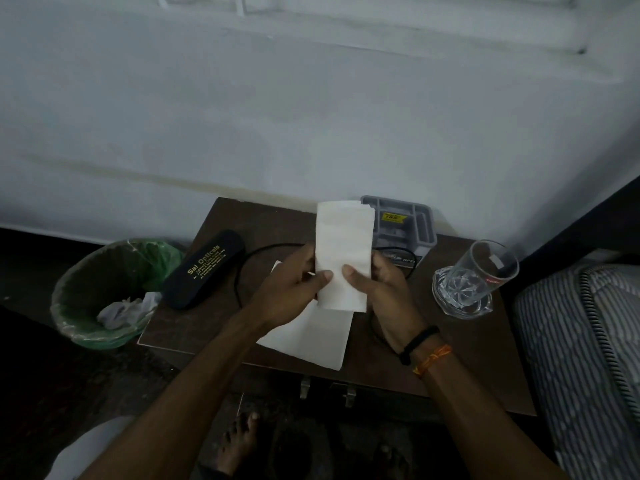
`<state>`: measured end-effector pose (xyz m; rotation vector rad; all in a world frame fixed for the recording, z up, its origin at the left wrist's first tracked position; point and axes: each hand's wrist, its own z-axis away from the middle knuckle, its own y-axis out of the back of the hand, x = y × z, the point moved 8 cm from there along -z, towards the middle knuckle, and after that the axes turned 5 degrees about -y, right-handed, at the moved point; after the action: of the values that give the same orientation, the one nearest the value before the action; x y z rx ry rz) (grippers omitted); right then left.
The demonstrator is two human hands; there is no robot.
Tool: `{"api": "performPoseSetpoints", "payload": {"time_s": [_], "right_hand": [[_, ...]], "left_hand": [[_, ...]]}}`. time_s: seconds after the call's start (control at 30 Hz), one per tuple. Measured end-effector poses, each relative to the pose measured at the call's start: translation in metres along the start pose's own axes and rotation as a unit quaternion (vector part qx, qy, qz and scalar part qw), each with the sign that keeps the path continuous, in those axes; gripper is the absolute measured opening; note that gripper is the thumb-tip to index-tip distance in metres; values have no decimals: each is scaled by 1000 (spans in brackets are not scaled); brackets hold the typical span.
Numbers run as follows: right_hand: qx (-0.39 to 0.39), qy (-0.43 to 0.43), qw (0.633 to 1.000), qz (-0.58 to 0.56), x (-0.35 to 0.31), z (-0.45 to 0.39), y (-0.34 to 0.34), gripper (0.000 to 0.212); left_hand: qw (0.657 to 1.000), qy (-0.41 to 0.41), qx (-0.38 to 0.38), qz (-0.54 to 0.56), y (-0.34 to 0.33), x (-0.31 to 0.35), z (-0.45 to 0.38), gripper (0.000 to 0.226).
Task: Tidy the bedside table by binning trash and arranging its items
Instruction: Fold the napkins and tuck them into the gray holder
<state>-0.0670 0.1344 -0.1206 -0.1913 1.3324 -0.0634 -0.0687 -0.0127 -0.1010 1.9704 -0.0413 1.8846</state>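
Right now your left hand [294,289] and right hand [377,289] both grip a folded white paper napkin [343,258], thumbs pressed on its front near the lower half, holding it upright above the bedside table [194,327]. A second white napkin [311,337] lies flat on the tabletop beneath your hands, its near corner reaching toward the table's front edge.

For containers: the bin [104,292] stands on the floor just beside the table's left edge, lined with a green plastic bag, and holds crumpled white tissue [121,311] at the bottom. At the back of the table against the wall sits a grey plastic organiser tray [405,220] with several compartments; you cannot tell what lies inside them, apart from a yellow sticker [393,217] with dark digits too blurred to read surely. At the right end, a clear drinking glass [481,271] leans tilted in a clear glass ashtray-like dish [464,303]; both look empty.

For writing: the black spectacle case [204,268] lying at a slant on the left of the table reads "Sai Opticals" in gold, with smaller lines below that are illegible. The glass carries small red lettering, unreadable. A black cable [249,258] loops across the tabletop behind your hands. Your right wrist wears a black band [419,342] and an orange thread [433,360]. A striped mattress [581,341] sits at the right.
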Motion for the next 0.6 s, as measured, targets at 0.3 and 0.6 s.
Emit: {"api": "performPoseSetpoints", "payload": {"time_s": [0.3,0.6], "right_hand": [[71,-16,994,-75,-5,-5,17,45],[234,86,964,94,-29,2,34,48]], "left_hand": [[997,52,-43,48,-22,-3,2,34],[996,-63,-43,55,-43,21,7,51]]}}
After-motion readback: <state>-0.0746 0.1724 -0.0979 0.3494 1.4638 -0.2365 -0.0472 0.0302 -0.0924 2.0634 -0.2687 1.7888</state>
